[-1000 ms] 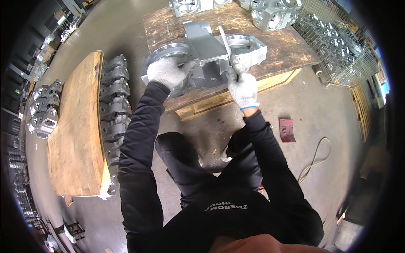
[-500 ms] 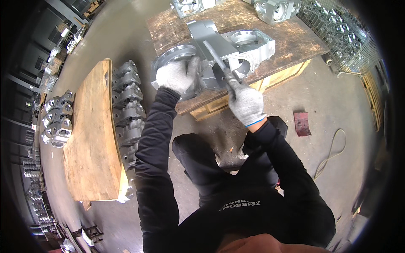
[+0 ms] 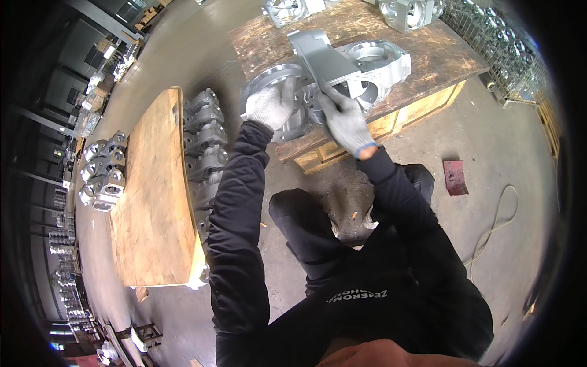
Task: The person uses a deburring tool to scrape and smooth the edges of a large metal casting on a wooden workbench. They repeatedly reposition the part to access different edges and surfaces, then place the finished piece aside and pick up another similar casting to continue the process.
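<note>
A large silver-grey metal casting (image 3: 396, 72) with round bores and a raised flat plate (image 3: 324, 55) lies on the worn wooden worktable (image 3: 437, 58). My left hand (image 3: 273, 105), in a pale knit glove, is closed over the rim of the casting's left ring (image 3: 269, 74). In my gloved right hand (image 3: 347, 121) is a slim grey file (image 3: 314, 72). It points up and away beside the plate's left edge, close against the casting. My fingers hide its handle.
More castings (image 3: 411, 13) stand at the table's far edge. A wire cage (image 3: 507, 55) of metal parts is at the right. To the left, a wooden board (image 3: 150, 202) has castings (image 3: 208, 137) along both sides. A red piece (image 3: 455, 178) and a looped cable (image 3: 492, 229) lie on the floor.
The right hand has moved toward the left hand, turning the file more upright along the plate's edge. My left hand stays on the ring. The whole view has shifted slightly.
</note>
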The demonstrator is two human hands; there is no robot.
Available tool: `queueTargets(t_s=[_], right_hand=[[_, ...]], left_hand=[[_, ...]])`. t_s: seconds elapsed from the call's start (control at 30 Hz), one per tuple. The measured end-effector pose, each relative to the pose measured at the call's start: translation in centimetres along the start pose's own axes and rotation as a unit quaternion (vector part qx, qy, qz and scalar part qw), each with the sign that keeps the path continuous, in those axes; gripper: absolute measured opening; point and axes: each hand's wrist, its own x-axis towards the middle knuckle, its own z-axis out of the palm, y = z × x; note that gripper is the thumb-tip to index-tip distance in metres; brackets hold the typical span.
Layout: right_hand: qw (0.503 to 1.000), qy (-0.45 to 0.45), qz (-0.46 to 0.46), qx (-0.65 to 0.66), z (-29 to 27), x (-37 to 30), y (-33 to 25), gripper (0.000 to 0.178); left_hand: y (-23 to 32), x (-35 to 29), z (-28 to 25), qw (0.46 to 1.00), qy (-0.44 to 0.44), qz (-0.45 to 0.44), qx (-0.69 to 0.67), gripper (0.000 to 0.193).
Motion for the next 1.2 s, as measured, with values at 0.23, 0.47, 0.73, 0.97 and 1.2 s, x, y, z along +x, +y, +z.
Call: queueTargets(t_s=[0.23,0.47,0.73,0.97,1.2], right_hand=[[0.988,-0.105,0.09,-0.067,-6.9,-6.2,-1.4,0.044],[0.936,-0.168,0.288,-0.114,-10.3,-3.7,-9.6,0.045],[0.918,-0.165,0.31,-0.182,-8.0,-0.5,-10.0,0.051],[0.915,-0.199,0.296,-0.189,-6.7,5.7,-7.4,0.05],[0.916,-0.214,0.253,-0.225,-4.0,10.0,-5.8,0.043]], left_hand=[[-3.7,-1.3,0.6,0.967,0.151,0.194,0.065,0.026],[-2.9,-2.0,0.8,0.973,0.142,0.16,0.088,0.022],[-2.3,-3.8,1.6,0.98,0.12,0.148,0.064,0.018],[-2.4,-4.5,2.4,0.978,0.125,0.16,0.038,0.026],[-2.3,-5.4,2.7,0.977,0.132,0.153,0.065,0.028]])
